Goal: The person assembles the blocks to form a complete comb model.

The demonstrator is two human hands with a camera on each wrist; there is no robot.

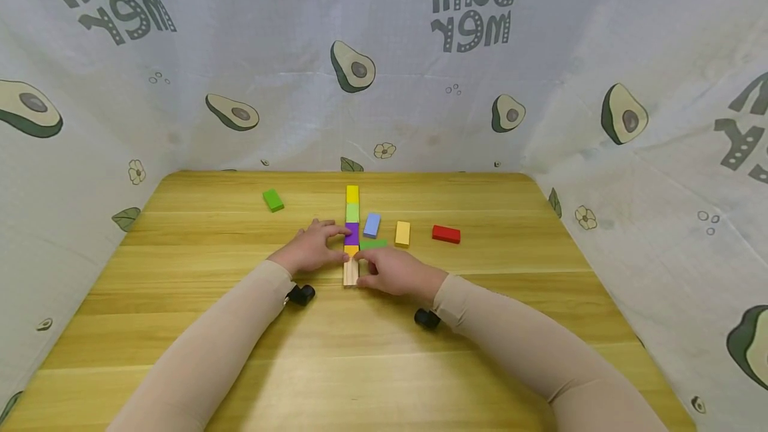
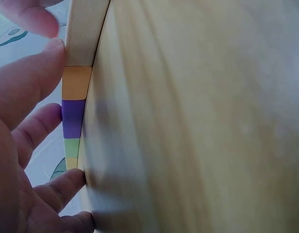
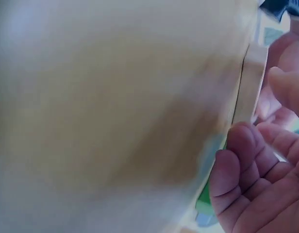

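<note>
A straight row of flat blocks runs away from me on the table: a plain wooden block point(image 1: 351, 273) nearest, then an orange block point(image 2: 76, 82), a purple block point(image 1: 351, 233), a light green block point(image 1: 353, 213) and a yellow block point(image 1: 352, 193). On the row's left side lies my left hand point(image 1: 310, 246), fingers spread, index fingertip at the purple block and thumb by the wooden one. My right hand point(image 1: 396, 272) is at the right side of the wooden block, fingers loosely bent, thumb near it. It partly covers a green block point(image 1: 373, 244) beside the row.
Right of the row lie a blue block point(image 1: 372, 225), a light yellow block point(image 1: 403, 234) and a red block point(image 1: 447, 234). Another green block point(image 1: 273, 201) sits at the back left. A patterned cloth point(image 1: 408, 112) hangs around the wooden table point(image 1: 360, 365).
</note>
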